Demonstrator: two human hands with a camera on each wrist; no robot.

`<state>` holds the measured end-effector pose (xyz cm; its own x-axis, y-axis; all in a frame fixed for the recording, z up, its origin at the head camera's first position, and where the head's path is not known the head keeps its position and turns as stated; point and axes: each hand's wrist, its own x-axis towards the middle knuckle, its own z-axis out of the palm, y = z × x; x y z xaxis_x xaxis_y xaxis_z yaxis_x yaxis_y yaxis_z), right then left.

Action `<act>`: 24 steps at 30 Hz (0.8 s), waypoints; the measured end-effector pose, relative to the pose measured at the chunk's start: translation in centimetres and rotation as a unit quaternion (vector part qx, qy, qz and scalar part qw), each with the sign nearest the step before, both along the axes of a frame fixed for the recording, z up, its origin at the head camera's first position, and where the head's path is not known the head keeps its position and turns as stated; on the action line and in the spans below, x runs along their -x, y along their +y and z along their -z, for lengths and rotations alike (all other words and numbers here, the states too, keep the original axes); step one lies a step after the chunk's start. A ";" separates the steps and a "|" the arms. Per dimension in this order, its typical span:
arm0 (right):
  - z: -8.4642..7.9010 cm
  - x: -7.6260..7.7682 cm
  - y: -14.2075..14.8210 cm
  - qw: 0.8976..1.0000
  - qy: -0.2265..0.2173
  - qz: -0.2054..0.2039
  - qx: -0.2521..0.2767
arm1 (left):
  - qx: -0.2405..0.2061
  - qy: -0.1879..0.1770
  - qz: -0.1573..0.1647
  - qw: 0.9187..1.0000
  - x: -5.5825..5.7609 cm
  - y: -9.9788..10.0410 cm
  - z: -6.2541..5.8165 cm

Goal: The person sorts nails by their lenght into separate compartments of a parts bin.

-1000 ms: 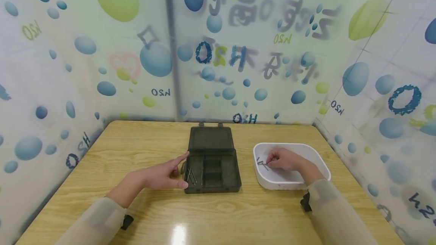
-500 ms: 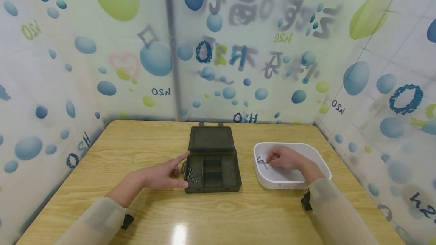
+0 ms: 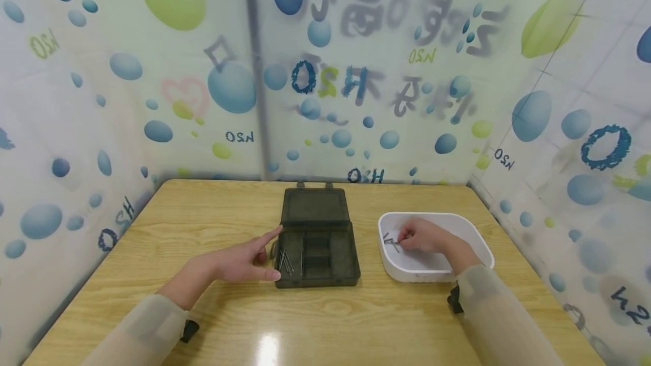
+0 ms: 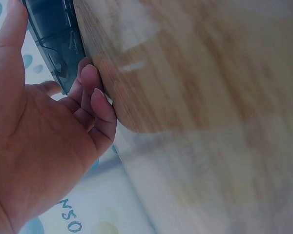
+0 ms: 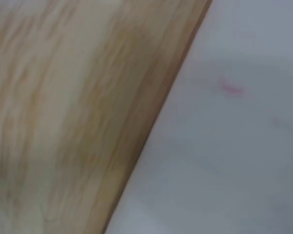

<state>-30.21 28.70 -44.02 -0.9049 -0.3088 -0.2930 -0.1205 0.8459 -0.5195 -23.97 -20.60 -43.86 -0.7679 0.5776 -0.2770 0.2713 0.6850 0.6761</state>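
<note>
A dark, see-through compartment box (image 3: 344, 253) lies on the table with its lid (image 3: 315, 205) folded back. Several thin metal nails (image 3: 286, 262) lie in its left compartments. My left hand (image 3: 239, 261) is at the box's left side, index finger stretched to the rear and thumb on the front corner; in the left wrist view its other fingers (image 4: 103, 105) bend loosely beside the box. Inside the white tub (image 3: 385, 261), my right hand (image 3: 423, 236) pinches at a thin nail, mostly hidden by the fingertips. More nails (image 3: 389, 240) lie just left of those fingertips.
Both things stand on a wood-grain table (image 3: 224, 321), the tub to the right of the box. A printed curtain (image 3: 325, 129) encloses the back and sides. The right wrist view has only the table edge (image 5: 156, 114) and pale cloth, no hand.
Very little differs. The right fingertips shift slightly among the nails in the tub; the left hand and the box stay put.
</note>
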 end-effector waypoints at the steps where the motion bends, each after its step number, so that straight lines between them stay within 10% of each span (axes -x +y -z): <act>1: 0.0 0.0 0.0 1.000 -0.001 0.001 0.001 | 0.000 0.000 0.000 1.000 0.0 0.0 0.0; 24: -1.5 -1.4 0.3 0.998 0.029 0.011 0.060 | 0.001 -0.001 -0.001 1.000 0.0 -0.1 0.0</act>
